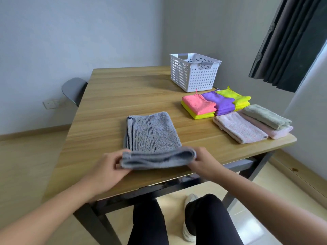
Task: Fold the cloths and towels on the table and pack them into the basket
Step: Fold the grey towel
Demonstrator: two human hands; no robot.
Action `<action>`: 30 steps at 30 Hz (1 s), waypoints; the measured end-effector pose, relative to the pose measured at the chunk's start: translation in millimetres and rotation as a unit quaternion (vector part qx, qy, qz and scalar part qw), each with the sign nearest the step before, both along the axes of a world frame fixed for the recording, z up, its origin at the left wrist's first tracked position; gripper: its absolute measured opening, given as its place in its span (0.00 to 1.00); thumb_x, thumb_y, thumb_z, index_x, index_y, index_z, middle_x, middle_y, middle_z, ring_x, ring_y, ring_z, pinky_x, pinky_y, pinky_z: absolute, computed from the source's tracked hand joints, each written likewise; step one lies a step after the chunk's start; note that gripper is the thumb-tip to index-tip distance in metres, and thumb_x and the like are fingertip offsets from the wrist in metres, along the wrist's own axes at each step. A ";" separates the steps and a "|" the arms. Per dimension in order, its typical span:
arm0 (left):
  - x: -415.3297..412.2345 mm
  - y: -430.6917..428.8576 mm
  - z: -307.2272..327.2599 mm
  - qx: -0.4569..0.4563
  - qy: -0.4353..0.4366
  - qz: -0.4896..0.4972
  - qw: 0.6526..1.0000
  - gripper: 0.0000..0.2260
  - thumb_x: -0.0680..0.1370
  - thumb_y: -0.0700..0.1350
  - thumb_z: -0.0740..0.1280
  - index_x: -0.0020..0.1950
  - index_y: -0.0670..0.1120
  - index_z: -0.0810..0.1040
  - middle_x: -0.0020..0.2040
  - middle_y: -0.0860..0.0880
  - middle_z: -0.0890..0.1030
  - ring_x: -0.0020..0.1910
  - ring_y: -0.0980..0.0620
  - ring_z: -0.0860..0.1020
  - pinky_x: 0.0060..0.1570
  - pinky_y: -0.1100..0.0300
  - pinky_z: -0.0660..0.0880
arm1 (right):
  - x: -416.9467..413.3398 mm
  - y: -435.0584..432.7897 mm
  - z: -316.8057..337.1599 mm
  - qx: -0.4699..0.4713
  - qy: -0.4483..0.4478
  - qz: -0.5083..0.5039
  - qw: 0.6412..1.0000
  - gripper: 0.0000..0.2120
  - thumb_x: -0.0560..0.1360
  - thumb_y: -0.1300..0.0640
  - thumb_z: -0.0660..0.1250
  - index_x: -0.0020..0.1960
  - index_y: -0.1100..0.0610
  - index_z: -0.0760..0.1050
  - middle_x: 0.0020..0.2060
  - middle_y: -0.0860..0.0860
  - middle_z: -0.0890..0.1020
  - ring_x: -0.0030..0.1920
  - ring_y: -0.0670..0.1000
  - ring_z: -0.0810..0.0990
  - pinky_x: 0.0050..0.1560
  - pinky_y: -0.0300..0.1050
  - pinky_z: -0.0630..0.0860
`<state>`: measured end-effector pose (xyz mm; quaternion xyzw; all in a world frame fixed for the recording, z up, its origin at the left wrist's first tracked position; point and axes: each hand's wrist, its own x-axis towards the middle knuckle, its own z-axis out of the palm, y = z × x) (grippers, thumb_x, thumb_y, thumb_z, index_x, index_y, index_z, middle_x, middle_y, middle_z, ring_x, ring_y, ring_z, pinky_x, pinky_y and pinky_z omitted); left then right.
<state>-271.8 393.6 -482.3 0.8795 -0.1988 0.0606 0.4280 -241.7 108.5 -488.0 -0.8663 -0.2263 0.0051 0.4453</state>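
Observation:
A grey towel (pixel 152 133) lies on the wooden table (pixel 113 96) in front of me, its near end lifted into a fold. My left hand (pixel 108 167) grips the fold's left corner and my right hand (pixel 203 161) grips its right corner. A white perforated basket (pixel 193 75) stands at the far right of the table. Between it and the near right edge lie folded cloths: pink on yellow (pixel 198 105), purple (pixel 219 103), yellow-green (pixel 235 99), a pale pink towel (pixel 238 128), and a green-grey towel (pixel 265 117) on another pink one.
A grey chair (pixel 74 91) stands at the table's far left side against the wall. Dark curtains (pixel 290 43) hang at the right. My legs and a foot (pixel 191 218) are under the table's near edge.

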 end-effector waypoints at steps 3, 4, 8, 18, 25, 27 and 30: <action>24.9 -21.1 9.5 -0.043 0.064 0.152 0.985 0.03 0.78 0.48 0.65 0.48 0.53 0.79 0.43 0.51 0.82 0.46 0.51 0.79 0.47 0.55 0.73 | 19.3 19.6 22.5 -0.058 0.054 -0.144 0.986 0.17 0.75 0.49 0.62 0.32 0.57 0.66 0.28 0.51 0.69 0.31 0.49 0.67 0.33 0.46 0.61; 34.1 -26.4 11.7 -0.037 0.079 0.186 0.979 0.05 0.78 0.50 0.63 0.48 0.51 0.77 0.42 0.49 0.80 0.44 0.49 0.78 0.45 0.54 0.73 | 27.4 27.2 28.9 -0.094 0.059 -0.175 0.978 0.18 0.76 0.48 0.61 0.31 0.57 0.65 0.28 0.51 0.70 0.32 0.51 0.69 0.32 0.46 0.61; 65.2 -35.6 12.7 0.103 0.094 0.293 0.946 0.10 0.79 0.51 0.60 0.44 0.45 0.69 0.40 0.46 0.76 0.40 0.44 0.74 0.35 0.56 0.67 | 55.0 48.4 32.8 -0.236 0.023 -0.248 0.939 0.14 0.76 0.46 0.58 0.45 0.58 0.72 0.44 0.55 0.79 0.48 0.60 0.78 0.40 0.46 0.67; 135.8 -17.2 38.0 0.187 0.198 0.266 0.925 0.35 0.74 0.59 0.66 0.73 0.43 0.57 0.65 0.42 0.72 0.57 0.44 0.74 0.48 0.56 0.70 | 120.6 36.9 50.6 -0.181 0.104 -0.200 0.957 0.25 0.75 0.46 0.62 0.68 0.55 0.64 0.57 0.54 0.77 0.53 0.54 0.76 0.51 0.47 0.73; 204.0 -20.5 31.9 -0.004 0.326 0.290 0.900 0.12 0.74 0.44 0.70 0.47 0.38 0.71 0.49 0.42 0.76 0.42 0.46 0.74 0.38 0.58 0.70 | 186.4 61.8 45.4 -0.111 0.242 -0.203 0.942 0.16 0.74 0.53 0.69 0.53 0.63 0.70 0.36 0.55 0.74 0.29 0.50 0.68 0.26 0.40 0.65; 210.8 -17.4 33.1 -0.016 0.346 0.272 0.898 0.11 0.73 0.43 0.71 0.47 0.39 0.72 0.48 0.42 0.76 0.39 0.47 0.74 0.35 0.60 0.68 | 197.0 61.9 45.8 -0.104 0.270 -0.208 0.934 0.12 0.72 0.57 0.71 0.43 0.62 0.69 0.31 0.54 0.70 0.28 0.50 0.67 0.27 0.39 0.65; 210.0 -7.4 44.0 -0.118 0.358 0.210 0.902 0.13 0.72 0.38 0.71 0.55 0.38 0.74 0.51 0.41 0.80 0.48 0.45 0.78 0.50 0.52 0.76 | 200.2 56.6 51.1 0.014 0.294 -0.166 0.941 0.05 0.72 0.63 0.67 0.47 0.60 0.73 0.39 0.55 0.74 0.37 0.51 0.73 0.38 0.43 0.73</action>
